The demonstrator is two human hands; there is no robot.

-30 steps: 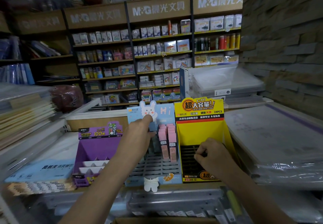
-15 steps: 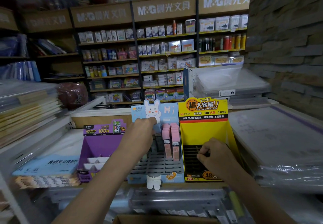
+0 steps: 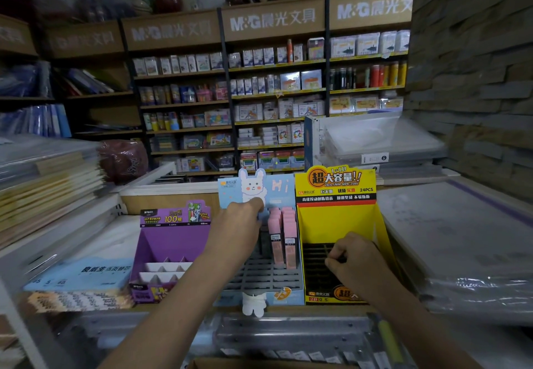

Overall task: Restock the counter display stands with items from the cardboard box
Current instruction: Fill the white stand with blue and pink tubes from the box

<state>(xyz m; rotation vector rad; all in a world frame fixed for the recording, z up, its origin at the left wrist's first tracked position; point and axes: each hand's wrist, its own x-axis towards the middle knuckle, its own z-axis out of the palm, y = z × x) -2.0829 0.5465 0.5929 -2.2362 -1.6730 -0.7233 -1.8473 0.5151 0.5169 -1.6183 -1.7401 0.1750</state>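
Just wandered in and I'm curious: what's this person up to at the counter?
A person is busy with two display stands. The left hand is on the backboard of the blue bunny stand, which holds a few pink boxes. The right hand, fingers curled, is down in the yellow stand at its black slotted tray; anything it holds is hidden.

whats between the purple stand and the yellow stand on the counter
The blue bunny stand, holding a few pink boxes, stands between them in the head view; the left hand holds its back card.
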